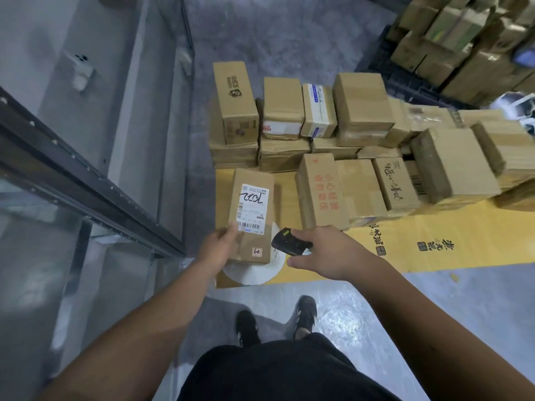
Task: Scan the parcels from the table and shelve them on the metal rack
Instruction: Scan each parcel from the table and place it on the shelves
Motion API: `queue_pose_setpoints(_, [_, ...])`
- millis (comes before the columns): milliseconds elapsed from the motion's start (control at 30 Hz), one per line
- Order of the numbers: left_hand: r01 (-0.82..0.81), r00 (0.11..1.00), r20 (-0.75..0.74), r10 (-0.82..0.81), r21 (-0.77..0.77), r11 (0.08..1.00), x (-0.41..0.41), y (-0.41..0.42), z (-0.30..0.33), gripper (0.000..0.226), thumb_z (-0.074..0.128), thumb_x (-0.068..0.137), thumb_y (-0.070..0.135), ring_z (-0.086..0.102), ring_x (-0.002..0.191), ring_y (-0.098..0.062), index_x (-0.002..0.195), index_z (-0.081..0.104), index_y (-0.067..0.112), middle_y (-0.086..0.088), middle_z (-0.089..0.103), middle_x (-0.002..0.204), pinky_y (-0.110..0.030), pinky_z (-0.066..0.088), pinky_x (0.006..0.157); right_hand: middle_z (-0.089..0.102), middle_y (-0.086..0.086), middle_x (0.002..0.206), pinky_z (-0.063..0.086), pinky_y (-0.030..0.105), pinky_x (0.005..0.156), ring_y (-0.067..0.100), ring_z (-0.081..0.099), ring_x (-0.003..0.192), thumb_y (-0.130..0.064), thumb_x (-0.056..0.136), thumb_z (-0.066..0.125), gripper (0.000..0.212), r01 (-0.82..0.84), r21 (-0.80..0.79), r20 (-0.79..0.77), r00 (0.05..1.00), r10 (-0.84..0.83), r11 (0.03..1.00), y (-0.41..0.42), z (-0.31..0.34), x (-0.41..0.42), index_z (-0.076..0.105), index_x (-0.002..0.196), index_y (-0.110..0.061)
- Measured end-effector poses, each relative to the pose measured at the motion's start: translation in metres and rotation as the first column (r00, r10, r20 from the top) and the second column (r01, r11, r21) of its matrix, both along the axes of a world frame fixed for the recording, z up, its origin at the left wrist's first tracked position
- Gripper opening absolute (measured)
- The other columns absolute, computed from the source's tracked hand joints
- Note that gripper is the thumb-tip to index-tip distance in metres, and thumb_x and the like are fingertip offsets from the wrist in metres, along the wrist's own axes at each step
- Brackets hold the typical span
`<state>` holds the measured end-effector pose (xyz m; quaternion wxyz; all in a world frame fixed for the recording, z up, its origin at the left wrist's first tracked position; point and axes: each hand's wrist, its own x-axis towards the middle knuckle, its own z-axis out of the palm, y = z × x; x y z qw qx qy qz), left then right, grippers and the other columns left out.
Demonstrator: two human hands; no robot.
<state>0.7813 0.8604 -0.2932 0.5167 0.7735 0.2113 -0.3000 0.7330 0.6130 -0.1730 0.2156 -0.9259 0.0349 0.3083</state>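
Left hand (pixel 221 246): grips the near left corner of a long brown parcel (pixel 252 215), thumb lying on its top face at the edge of the white shipping label (pixel 252 209). Label faces up, with black handwritten numbers and barcodes. A small pinkish sticker (pixel 257 251) sits near the parcel's near end.

Right hand (pixel 327 250): fingers curled around a black handheld scanner (pixel 291 244), its nose toward the parcel's right edge and just beside it. A small yellow-green tag shows on top of the scanner.

Parcel is held over the near left corner of a yellow sheet (pixel 405 250) printed with black characters. Whether it rests on the sheet or is lifted off it, cannot tell. A white round patch (pixel 254 273) shows below the parcel.

Beyond: many brown cardboard boxes (pixel 362 117) packed close together on the sheet, some stacked; one (pixel 322 192) has red characters on its top. Far right, a taller stack of cartons (pixel 463 39).

Left side: dark metal frame bar (pixel 86 175) running diagonally, grey panels behind. Bottom: person's black shorts and two dark shoes (pixel 305 315) on grey floor.
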Motion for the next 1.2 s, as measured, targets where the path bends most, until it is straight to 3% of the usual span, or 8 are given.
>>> queue_pose_setpoints(133, [0.169,0.986,-0.025,-0.167,0.162,0.972,-0.003,-0.001,-0.006,0.039,0.067,0.094,0.059,0.068,0.093,-0.023,0.118,0.065,0.028,0.0,0.072,0.121,-0.042,0.06,0.084,0.064,-0.004,0.137,0.058,0.039,0.095,0.017,0.064,0.11,-0.064,0.088,0.074,0.085,0.008,0.014,0.004,1.0,-0.008,1.0,0.006,0.0,-0.002,0.043,0.161,-0.034])
queue_pose_setpoints(200, [0.177,0.984,-0.009,-0.179,0.195,0.965,-0.005,-0.003,-0.006,0.076,0.077,0.086,0.055,0.068,0.108,-0.027,0.15,0.042,0.031,0.003,0.065,0.134,-0.045,0.06,0.089,0.065,-0.004,0.135,0.058,0.037,0.093,0.017,0.064,0.107,-0.066,0.087,0.074,0.087,0.014,0.01,0.008,1.0,-0.014,1.0,0.007,0.001,-0.003,0.043,0.161,-0.033])
queue_pose_setpoints(333, [0.296,0.934,0.109,-0.339,0.292,0.909,-0.006,-0.011,0.003,0.125,0.086,0.078,0.035,0.057,0.13,-0.027,0.159,-0.007,0.048,0.003,0.053,0.15,-0.047,0.05,0.105,0.065,-0.003,0.133,0.058,0.038,0.093,0.016,0.064,0.105,-0.067,0.087,0.074,0.087,0.028,0.007,0.027,0.999,-0.029,1.0,0.006,0.003,-0.007,0.043,0.162,-0.033])
queue_pose_setpoints(433, [0.519,0.701,0.23,-0.675,0.485,0.704,0.013,-0.015,0.02,0.116,0.074,0.075,0.014,0.018,0.156,-0.03,0.161,0.005,0.051,0.009,0.006,0.172,-0.049,0.029,0.123,0.067,-0.003,0.131,0.058,0.04,0.094,0.017,0.065,0.105,-0.065,0.088,0.074,0.086,0.033,0.006,0.033,0.999,-0.033,0.999,0.003,0.002,-0.012,0.043,0.161,-0.032])
queue_pose_setpoints(633, [0.735,0.196,-0.04,-0.98,0.667,0.12,0.052,-0.027,0.03,0.101,0.065,0.087,0.012,-0.011,0.16,-0.022,0.163,0.01,0.051,0.003,-0.01,0.175,-0.044,-0.002,0.13,0.068,-0.002,0.127,0.058,0.041,0.096,0.018,0.065,0.108,-0.06,0.089,0.075,0.084,0.056,0.016,0.034,0.998,-0.057,0.998,-0.003,-0.001,-0.021,0.043,0.161,-0.03])
queue_pose_setpoints(967, [0.601,0.345,-0.106,-0.933,0.788,0.132,0.046,-0.019,0.031,0.124,0.077,0.072,0.043,0.027,0.147,-0.023,0.166,-0.003,0.03,0.005,0.024,0.163,-0.046,0.026,0.12,0.066,0.0,0.131,0.056,0.04,0.099,0.019,0.064,0.112,-0.061,0.09,0.074,0.085,0.054,0.03,0.053,0.997,-0.055,0.998,-0.009,0.001,-0.027,0.043,0.162,-0.028])
queue_pose_setpoints(1100, [0.602,0.273,-0.211,-0.939,0.798,-0.004,0.064,-0.014,0.031,0.151,0.084,0.052,0.073,0.03,0.143,-0.027,0.157,-0.022,0.049,0.0,0.031,0.152,-0.048,0.029,0.113,0.066,-0.001,0.13,0.057,0.039,0.099,0.018,0.065,0.112,-0.06,0.09,0.074,0.084,0.04,0.023,0.03,0.999,-0.041,0.999,-0.01,0.002,-0.03,0.042,0.162,-0.03])
queue_pose_setpoints(1200, [0.554,0.191,-0.289,-0.938,0.821,-0.14,0.082,-0.017,0.037,0.148,0.088,0.051,0.072,0.025,0.144,-0.027,0.161,-0.008,0.048,-0.002,0.027,0.156,-0.048,0.028,0.112,0.066,-0.002,0.129,0.057,0.038,0.098,0.017,0.064,0.11,-0.061,0.09,0.073,0.084,0.033,0.005,0.01,0.999,-0.033,0.999,-0.011,0.001,-0.032,0.042,0.162,-0.031])
